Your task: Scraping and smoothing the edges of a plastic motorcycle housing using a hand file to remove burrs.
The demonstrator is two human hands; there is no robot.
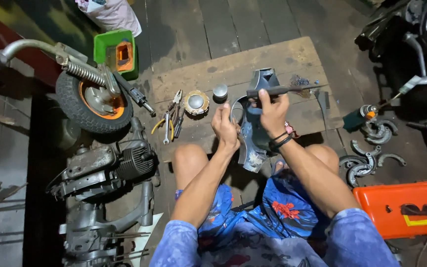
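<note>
From the head camera, a wooden board point(233, 66) lies on the dark plank floor in front of the seated person's knees. On its left part lie pliers with yellow handles point(166, 123) and a round metal cap point(195, 102), with a small grey cup point(220, 91) just right of the cap. Farther left a small wheel with an orange hub point(92, 101) stands by a green bin point(115, 52), and an engine block point(107, 168) sits near the left knee. Curved metal shoes point(366, 158) lie on the floor at the right, above an orange toolbox point(404, 207). Over the board's middle, the left hand point(226, 129) has its grip clenched on the edge of a grey metal housing point(254, 126), held upright between the knees. The right hand point(273, 111) is grasping a long dark file point(285, 90), laid across the housing's top, pointing right.
</note>
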